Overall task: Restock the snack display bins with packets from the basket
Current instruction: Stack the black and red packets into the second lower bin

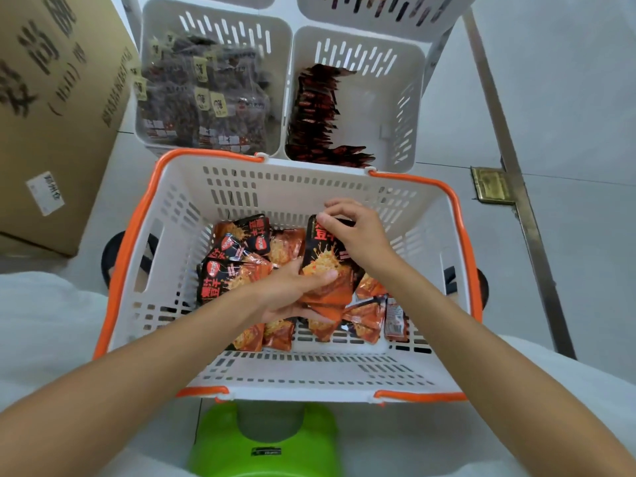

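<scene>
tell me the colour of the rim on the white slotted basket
Orange rim on the white slotted plastic basket; head view shows it best.

Pale grey tiled floor (pixel 568 98) under soft, even light. A large printed cardboard box (pixel 51 98) stands at 10 o'clock. A metal floor strip (pixel 531 235) with a brass plate (pixel 492 185) runs past 3 o'clock. A bright green plastic object (pixel 265 438) sits at 6 o'clock.

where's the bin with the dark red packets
Head view, upper right of centre: the bin stands just beyond the basket's far rim, right of the fuller bin of brown packets.
</scene>
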